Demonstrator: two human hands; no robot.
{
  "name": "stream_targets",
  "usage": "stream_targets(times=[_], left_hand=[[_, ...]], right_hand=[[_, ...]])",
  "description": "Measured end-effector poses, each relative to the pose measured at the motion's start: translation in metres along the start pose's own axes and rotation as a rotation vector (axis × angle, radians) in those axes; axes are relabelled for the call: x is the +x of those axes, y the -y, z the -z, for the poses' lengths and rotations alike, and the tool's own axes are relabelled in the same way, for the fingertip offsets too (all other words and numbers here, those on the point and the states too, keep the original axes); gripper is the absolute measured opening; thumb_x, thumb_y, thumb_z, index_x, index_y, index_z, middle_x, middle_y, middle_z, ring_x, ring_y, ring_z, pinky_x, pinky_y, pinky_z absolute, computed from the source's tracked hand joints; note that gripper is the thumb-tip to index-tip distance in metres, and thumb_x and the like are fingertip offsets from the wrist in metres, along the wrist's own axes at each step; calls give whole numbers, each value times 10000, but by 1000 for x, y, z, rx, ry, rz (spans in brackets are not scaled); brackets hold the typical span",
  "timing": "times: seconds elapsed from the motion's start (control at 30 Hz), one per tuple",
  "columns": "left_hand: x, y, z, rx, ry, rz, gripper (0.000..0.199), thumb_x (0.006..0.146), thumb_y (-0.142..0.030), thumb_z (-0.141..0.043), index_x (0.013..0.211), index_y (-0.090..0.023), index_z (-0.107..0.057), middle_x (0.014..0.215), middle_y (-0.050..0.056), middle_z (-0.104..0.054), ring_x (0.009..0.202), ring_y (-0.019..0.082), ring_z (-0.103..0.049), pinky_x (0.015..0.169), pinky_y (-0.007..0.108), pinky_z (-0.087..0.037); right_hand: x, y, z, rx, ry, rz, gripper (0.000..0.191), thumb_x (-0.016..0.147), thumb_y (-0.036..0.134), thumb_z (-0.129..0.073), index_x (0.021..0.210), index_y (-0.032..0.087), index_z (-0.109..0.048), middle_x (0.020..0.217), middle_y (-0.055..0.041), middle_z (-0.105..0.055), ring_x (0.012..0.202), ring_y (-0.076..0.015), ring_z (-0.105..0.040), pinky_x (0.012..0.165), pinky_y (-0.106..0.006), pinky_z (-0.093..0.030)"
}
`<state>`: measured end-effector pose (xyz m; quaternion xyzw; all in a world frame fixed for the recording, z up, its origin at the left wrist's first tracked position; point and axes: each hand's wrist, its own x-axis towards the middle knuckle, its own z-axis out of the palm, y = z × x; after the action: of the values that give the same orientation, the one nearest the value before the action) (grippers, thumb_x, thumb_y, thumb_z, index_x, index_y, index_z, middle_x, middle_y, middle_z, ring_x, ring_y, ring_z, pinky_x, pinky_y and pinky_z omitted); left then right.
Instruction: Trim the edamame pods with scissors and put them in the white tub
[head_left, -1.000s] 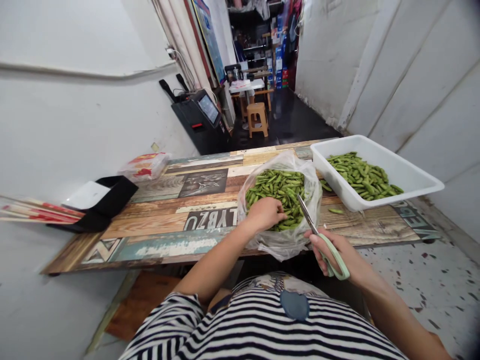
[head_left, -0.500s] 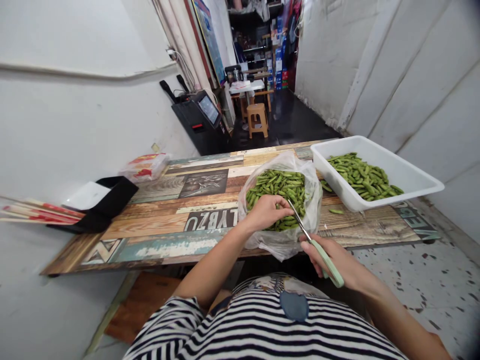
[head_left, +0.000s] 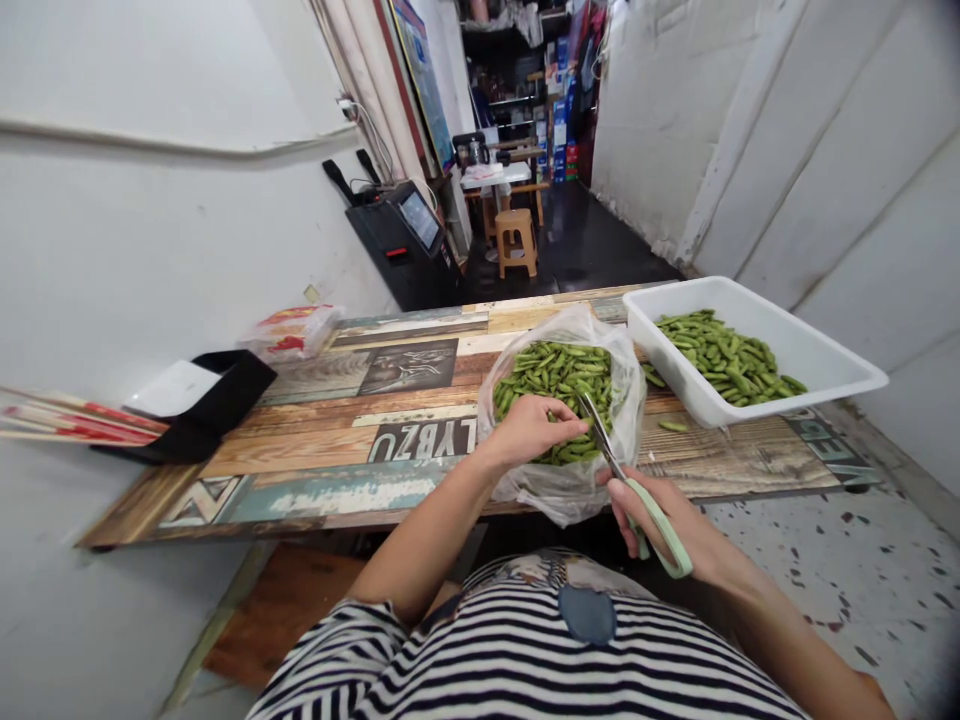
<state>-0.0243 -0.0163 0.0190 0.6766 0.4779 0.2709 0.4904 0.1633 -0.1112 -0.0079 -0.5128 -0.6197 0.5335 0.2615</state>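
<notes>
Green-handled scissors [head_left: 658, 520] are in my right hand [head_left: 664, 505], with their metal blades slightly parted and pointing at my left fingertips. My left hand [head_left: 534, 428] is pinched over the near left part of a clear plastic bag [head_left: 551, 492]; a green pod seems to be between its thumb and fingers, mostly hidden. Many green pods [head_left: 551, 368] fill the bag. To the right, a white plastic tub [head_left: 825, 378] holds more pods [head_left: 720, 350]. One loose pod [head_left: 673, 425] lies on the table beside the tub.
The wood-patterned table [head_left: 300, 450] carries a black holder [head_left: 225, 405] with wooden sticks [head_left: 90, 420] at left and a red-and-clear package [head_left: 292, 333] behind it. Beyond the table stand a black touchscreen machine [head_left: 401, 240] and a tan stool [head_left: 516, 243].
The scissor blades and handles have spread apart a little in my right hand. My left hand stays almost in place.
</notes>
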Motion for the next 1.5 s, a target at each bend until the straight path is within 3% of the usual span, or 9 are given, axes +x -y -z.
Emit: stream_targets(times=[0.1, 0.23, 0.47, 0.7, 0.9, 0.97, 1.1, 1.23, 1.5], left_hand=[[1, 2, -3, -52, -13, 62, 392, 657, -507, -693, 673, -116, -665, 503, -26, -515, 450, 53, -346, 454, 215, -243], [6, 5, -1, -232, -73, 136, 379, 653, -489, -710, 699, -124, -619, 521, -32, -517, 400, 27, -322, 405, 194, -197], [13, 4, 8, -582, 174, 241, 427, 632, -470, -749, 812, -99, -637, 621, -24, -518, 364, -11, -304, 365, 174, -90], [13, 4, -12, -372, 35, 279, 336, 610, -372, -767, 769, -97, -660, 547, -30, -543, 357, 5, -280, 394, 205, -147], [11, -1, -12, 51, -65, 43, 202, 623, -234, -687, 782, -119, -736, 660, 0, -653, 592, 86, -503, 549, 196, -354], [11, -2, -11, -26, -42, 53, 196, 628, -227, -676, 785, -124, -730, 674, 1, -659, 567, 74, -493, 527, 189, -346], [14, 0, -8, -432, 46, 234, 180, 666, -274, -661, 745, -113, -674, 609, -1, -612, 374, 16, -328, 383, 182, -167], [14, 6, -9, -685, 62, 270, 275, 715, -359, -657, 793, -95, -669, 617, 7, -589, 343, 1, -319, 361, 176, -88], [7, 11, -34, -520, -196, 150, 415, 788, -480, -590, 592, -114, -579, 446, -35, -468, 297, 22, -292, 348, 202, -124]], right_hand=[[3, -8, -3, 29, -51, -59, 378, 870, 559, -480, 772, 197, -535, 444, 76, -472, 362, -101, -476, 378, -202, -385], [8, -17, -5, 95, -48, -125, 395, 832, 592, -512, 813, 199, -550, 442, 91, -444, 315, -95, -441, 308, -190, -349], [3, -12, 0, 167, -24, -11, 490, 887, 600, -420, 1076, 165, -540, 612, 54, -493, 474, -109, -521, 464, -228, -459], [0, -8, 1, -96, -65, 23, 470, 916, 568, -387, 1091, 172, -571, 526, 39, -534, 477, -144, -547, 489, -245, -423], [-1, 3, 1, -286, -128, 66, 408, 890, 556, -449, 981, 191, -608, 704, -27, -626, 643, -180, -589, 584, -273, -428], [0, 3, 1, -176, -89, 47, 446, 901, 571, -413, 1054, 188, -583, 625, 8, -573, 568, -161, -561, 544, -263, -422], [3, -8, -2, 74, -82, 21, 526, 917, 586, -357, 1184, 159, -508, 611, 38, -517, 505, -135, -534, 510, -254, -435], [6, -17, -7, 39, -54, -21, 537, 904, 592, -389, 1186, 152, -511, 590, 38, -528, 492, -141, -540, 483, -252, -431], [7, -13, -7, -146, -123, -11, 492, 916, 585, -364, 1154, 190, -535, 561, 40, -534, 525, -157, -566, 523, -262, -432]])
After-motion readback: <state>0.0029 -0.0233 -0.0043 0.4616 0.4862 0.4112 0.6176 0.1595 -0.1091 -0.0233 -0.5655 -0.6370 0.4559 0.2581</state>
